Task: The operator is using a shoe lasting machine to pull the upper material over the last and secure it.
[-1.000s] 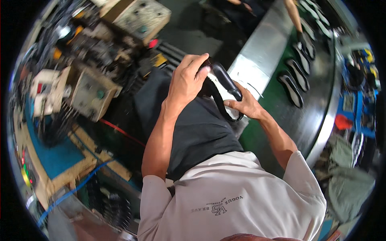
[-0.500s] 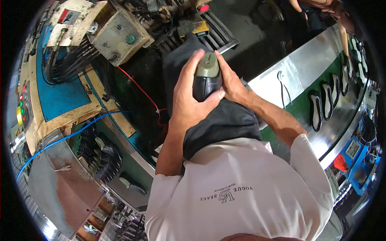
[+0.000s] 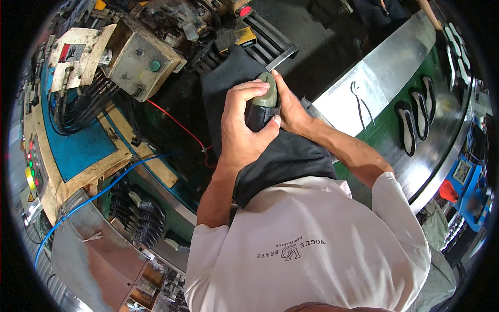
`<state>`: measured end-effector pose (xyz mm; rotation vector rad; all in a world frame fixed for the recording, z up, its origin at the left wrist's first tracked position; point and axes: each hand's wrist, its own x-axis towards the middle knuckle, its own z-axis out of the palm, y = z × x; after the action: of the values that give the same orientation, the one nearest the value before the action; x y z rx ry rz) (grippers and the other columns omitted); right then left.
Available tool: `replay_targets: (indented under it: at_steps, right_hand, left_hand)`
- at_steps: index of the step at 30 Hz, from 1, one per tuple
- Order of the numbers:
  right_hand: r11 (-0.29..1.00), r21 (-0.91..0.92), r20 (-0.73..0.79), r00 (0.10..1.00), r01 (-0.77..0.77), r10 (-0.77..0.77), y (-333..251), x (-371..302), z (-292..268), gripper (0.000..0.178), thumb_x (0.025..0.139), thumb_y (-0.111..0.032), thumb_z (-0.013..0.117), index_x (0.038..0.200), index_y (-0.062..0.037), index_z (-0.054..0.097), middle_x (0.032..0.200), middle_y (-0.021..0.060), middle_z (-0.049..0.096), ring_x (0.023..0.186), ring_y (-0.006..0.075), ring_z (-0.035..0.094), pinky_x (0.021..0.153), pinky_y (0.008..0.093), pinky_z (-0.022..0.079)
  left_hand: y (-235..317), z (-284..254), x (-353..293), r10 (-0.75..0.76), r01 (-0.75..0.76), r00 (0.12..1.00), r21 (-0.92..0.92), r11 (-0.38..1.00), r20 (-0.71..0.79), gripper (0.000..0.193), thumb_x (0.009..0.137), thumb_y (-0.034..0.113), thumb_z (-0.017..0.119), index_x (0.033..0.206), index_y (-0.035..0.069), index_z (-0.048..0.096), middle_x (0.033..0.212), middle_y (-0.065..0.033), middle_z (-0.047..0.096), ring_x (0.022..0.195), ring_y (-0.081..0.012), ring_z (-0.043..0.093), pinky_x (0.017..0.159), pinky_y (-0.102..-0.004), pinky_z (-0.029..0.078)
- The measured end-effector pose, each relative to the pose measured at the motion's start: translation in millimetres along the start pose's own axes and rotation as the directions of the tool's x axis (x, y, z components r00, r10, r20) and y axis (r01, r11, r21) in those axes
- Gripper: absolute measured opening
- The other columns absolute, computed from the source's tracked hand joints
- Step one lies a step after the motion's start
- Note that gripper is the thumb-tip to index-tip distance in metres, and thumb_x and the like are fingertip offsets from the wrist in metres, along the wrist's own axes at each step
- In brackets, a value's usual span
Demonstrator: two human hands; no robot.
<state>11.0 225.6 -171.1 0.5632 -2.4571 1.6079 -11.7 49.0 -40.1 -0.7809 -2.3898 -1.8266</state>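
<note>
Above my lap I hold a green shoe last [image 3: 266,93] with a black shoe upper [image 3: 258,117] fitted over it. My left hand [image 3: 241,119] wraps round its left side, fingers bent over the green top and thumb on the black leather. Against the right side rests my right hand [image 3: 294,112], its index finger stretched along the last. Most of the upper, and the underside of the last, are hidden by my hands. Dark cloth [image 3: 291,161] covers my lap beneath.
Pincers [image 3: 361,104] lie on a metal ledge [image 3: 387,70] to the right. Several black shoe uppers [image 3: 407,127] line the bench beyond. A machine control box [image 3: 138,60] stands at left, near a blue hose [image 3: 99,193]. Black shoes [image 3: 148,221] sit lower left. Another person's arm [image 3: 427,13] shows top right.
My left fingers have come over the top of the last, which has turned slightly in my hands. The other person's arm has drawn back at the top right. The view has shifted a little.
</note>
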Motion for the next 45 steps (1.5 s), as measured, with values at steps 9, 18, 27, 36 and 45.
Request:
replay_targets:
  at_steps: [9,18,27,36,45]
  right_hand:
    - [0.84,0.135,0.513,0.762,-0.526,0.395,-102,52,-77,0.113,0.086,-0.02,0.086,0.17,0.0018,0.014,0.16,0.0324,0.045,0.151,0.0411,0.045,0.125,0.0406,0.037]
    - [0.691,0.556,0.293,0.887,-0.461,0.357,-71,44,-63,0.074,0.111,-0.044,0.059,0.168,-0.0038,0.034,0.163,0.0211,0.046,0.151,0.0257,0.043,0.127,0.0396,0.031]
    - [0.786,0.544,0.218,0.954,-0.292,0.204,-80,74,-31,0.058,0.113,-0.048,0.054,0.146,-0.0013,0.064,0.148,0.0143,0.062,0.138,0.0235,0.055,0.121,0.0369,0.04]
    - [0.812,0.454,0.183,0.93,-0.367,0.318,-78,67,-31,0.058,0.105,-0.044,0.07,0.137,0.0031,0.065,0.123,0.0133,0.072,0.114,0.0173,0.065,0.101,0.0333,0.052]
    - [0.827,0.408,0.233,0.92,-0.385,0.314,-58,67,-40,0.05,0.112,-0.041,0.058,0.138,0.0014,0.062,0.116,0.0053,0.066,0.109,0.0127,0.058,0.097,0.0306,0.048]
  left_hand:
    - [-12,-37,31,-0.107,0.08,0.994,-0.818,0.569,0.023,0.067,0.111,0.051,0.056,0.152,-0.002,0.054,0.16,-0.0197,0.051,0.147,-0.0255,0.05,0.122,-0.0423,0.04]
    - [-51,4,-4,-0.401,0.307,0.913,-0.783,0.541,0.08,0.058,0.117,0.05,0.042,0.139,0.001,0.062,0.135,-0.0088,0.065,0.127,-0.0186,0.059,0.115,-0.0351,0.043]
    - [-47,3,-2,-0.214,0.149,0.972,-0.443,0.884,-0.1,0.046,0.119,0.038,0.036,0.125,0.002,0.065,0.126,-0.008,0.064,0.12,-0.0182,0.058,0.112,-0.0348,0.042]
    - [-49,20,-2,-0.158,0.101,0.967,-0.267,0.958,-0.201,0.046,0.119,0.039,0.038,0.117,0.0,0.064,0.117,-0.0083,0.066,0.112,-0.0185,0.06,0.106,-0.0341,0.046]
    - [-69,23,-13,-0.261,0.214,0.965,-0.61,0.763,0.012,0.046,0.119,0.033,0.039,0.149,0.001,0.055,0.147,-0.0135,0.06,0.137,-0.0239,0.055,0.119,-0.0373,0.039]
